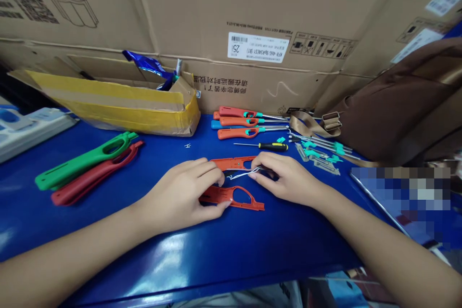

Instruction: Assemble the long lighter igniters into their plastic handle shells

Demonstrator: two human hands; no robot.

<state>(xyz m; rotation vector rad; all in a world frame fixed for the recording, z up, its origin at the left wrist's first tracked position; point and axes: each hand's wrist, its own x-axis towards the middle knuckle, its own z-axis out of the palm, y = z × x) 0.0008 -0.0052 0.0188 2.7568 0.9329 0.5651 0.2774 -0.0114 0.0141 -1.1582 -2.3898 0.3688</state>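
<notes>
My left hand (184, 190) is closed on an orange lighter casing half (259, 205), its thumb lying along the edge near the trigger loop. Just beyond lies a second orange casing half (231, 163), whose right end is partly behind my right fingers. My right hand (287, 175) pinches thin white wires (240, 174) between thumb and fingers; they stretch left over the gap between the halves. A dark part beside the right fingertips is too hidden to name. Behind my hands lies a black and yellow screwdriver (272, 146).
Several long-nosed lighters (234, 133) lie at the back. Metal tubes (325, 142) and clear parts (323, 163) are to the right. Green (84, 161) and red casings (96, 175) lie left, before a yellow-taped box (144, 115). Tiny screws (187, 146) sit mid-table. A brown bag (382, 106) stands right.
</notes>
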